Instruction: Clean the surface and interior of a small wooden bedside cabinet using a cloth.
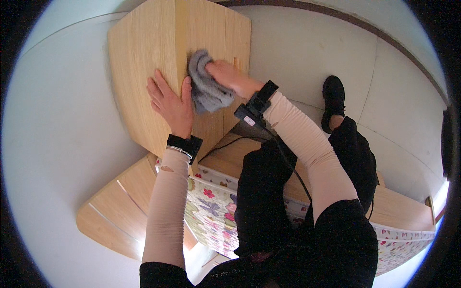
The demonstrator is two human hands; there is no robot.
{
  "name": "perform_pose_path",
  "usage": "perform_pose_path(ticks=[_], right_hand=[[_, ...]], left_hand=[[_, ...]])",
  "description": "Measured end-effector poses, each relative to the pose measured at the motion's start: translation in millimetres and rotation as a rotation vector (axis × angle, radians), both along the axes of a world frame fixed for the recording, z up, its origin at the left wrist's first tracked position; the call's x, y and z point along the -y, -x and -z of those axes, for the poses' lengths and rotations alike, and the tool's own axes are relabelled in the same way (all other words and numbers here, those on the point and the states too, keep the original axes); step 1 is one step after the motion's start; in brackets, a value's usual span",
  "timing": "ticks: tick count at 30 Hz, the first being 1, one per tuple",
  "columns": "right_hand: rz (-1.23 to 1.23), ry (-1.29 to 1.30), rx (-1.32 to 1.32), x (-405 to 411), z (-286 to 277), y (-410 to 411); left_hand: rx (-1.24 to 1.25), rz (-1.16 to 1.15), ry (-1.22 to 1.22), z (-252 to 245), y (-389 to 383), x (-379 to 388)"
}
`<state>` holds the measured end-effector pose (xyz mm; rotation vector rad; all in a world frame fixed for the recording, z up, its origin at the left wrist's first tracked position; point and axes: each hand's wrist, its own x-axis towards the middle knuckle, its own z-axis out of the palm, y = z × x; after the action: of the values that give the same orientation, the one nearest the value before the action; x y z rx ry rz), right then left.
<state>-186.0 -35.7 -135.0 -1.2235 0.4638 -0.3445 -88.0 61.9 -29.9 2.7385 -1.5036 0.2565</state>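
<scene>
My right hand (pixel 225 75) grips a bunched grey cloth (pixel 210 88) and presses it to the front face of a light wood cabinet (pixel 144 39). The fingertips are partly sunk in the cloth's folds. Palm down, my left hand (pixel 173 102) rests on the adjoining wood panel with its fingers spread and holds nothing. Its thumb lies along the cabinet's edge, close beside the cloth. A small wooden handle (pixel 236 62) sits on the cabinet front, just beyond my right hand.
A mattress with a flower and butterfly print (pixel 212 212) lies in a wooden bed frame (pixel 399 207) below me. The slatted headboard (pixel 115 205) is at left. A black cable (pixel 291 169) hangs from my right wrist device. Pale floor tiles (pixel 288 54) extend right, near my black shoe (pixel 333 100).
</scene>
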Motion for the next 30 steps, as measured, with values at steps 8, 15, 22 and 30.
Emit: perform_pose_path(ticks=[8, 15, 22, 30], right_hand=[[0.510, -0.061, 0.054, 0, -18, -4], [0.229, -0.152, 0.029, -53, -6, -6], [-0.428, -0.012, 0.018, -118, 15, -2], [-0.338, 0.051, -0.077, -182, 107, -3]], left_hand=[[0.026, 0.003, -0.021, -3, 0, 0], [-0.083, 0.023, 0.033, -1, -2, 2], [-0.097, -0.006, 0.017, 0, -1, 2], [-0.100, -0.026, 0.013, 0, 0, 4]])
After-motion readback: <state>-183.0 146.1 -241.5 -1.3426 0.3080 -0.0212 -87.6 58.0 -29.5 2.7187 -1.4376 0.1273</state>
